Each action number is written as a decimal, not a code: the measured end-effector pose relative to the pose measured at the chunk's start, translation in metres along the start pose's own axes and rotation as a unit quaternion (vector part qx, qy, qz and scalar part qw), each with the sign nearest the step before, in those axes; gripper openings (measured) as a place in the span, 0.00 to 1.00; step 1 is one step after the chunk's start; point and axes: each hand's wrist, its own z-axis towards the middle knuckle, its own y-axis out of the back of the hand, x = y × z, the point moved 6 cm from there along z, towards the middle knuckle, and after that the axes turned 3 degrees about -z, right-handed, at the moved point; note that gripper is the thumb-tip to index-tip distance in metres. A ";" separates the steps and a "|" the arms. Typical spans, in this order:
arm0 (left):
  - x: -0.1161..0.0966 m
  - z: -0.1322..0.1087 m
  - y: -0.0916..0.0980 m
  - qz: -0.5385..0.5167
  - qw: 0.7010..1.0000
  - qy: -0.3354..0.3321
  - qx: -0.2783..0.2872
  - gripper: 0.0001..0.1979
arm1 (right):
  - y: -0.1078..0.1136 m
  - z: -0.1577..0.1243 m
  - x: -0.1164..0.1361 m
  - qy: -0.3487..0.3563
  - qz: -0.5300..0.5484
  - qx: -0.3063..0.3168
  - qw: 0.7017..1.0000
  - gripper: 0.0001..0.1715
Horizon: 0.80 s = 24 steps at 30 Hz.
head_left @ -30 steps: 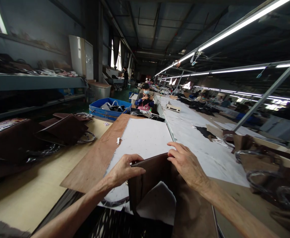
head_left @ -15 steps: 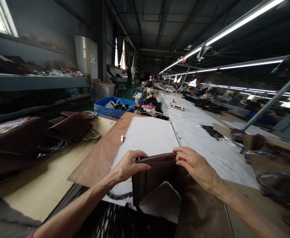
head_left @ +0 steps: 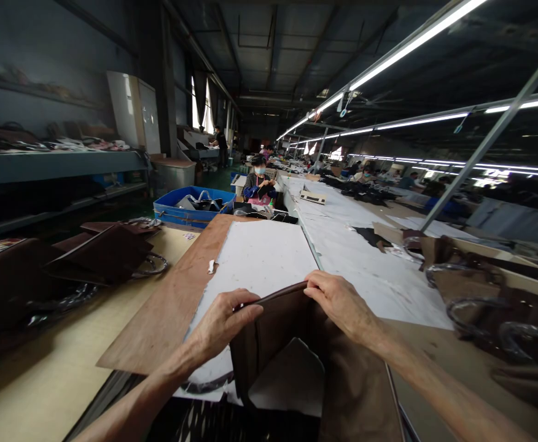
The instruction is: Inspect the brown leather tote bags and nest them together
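Observation:
A dark brown bag stands at the near edge of the work table, its mouth towards me. My left hand pinches the bag's top rim at the left, thumb inside and fingers over the edge. At the right corner of the same rim, my right hand grips it between thumb and curled fingers. Between the hands the rim is stretched in a slight arch. Inside the bag a pale grey panel with a pointed top shows. Below it lies black-and-white patterned material, partly hidden.
White paper and a brown board cover the table ahead. Brown bags lie at the left and right, with plastic-wrapped handles. A blue bin stands beyond, near a seated person wearing a mask.
My view has turned slightly right, so the surroundings shift left. The rim between my hands now bows upward, its right end higher than its left. Both hands keep their hold.

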 end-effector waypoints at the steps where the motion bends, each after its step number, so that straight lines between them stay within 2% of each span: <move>1: 0.000 0.000 0.000 0.006 1.000 -0.001 -0.003 0.15 | -0.001 0.000 0.000 -0.001 -0.008 -0.003 1.000 0.10; 11: -0.005 0.003 -0.002 0.048 0.999 0.012 -0.021 0.13 | -0.005 0.001 -0.003 0.013 -0.103 -0.027 0.994 0.09; 24: -0.003 0.002 -0.003 0.028 0.999 0.027 -0.034 0.12 | -0.005 0.005 -0.001 0.009 -0.123 -0.037 0.992 0.10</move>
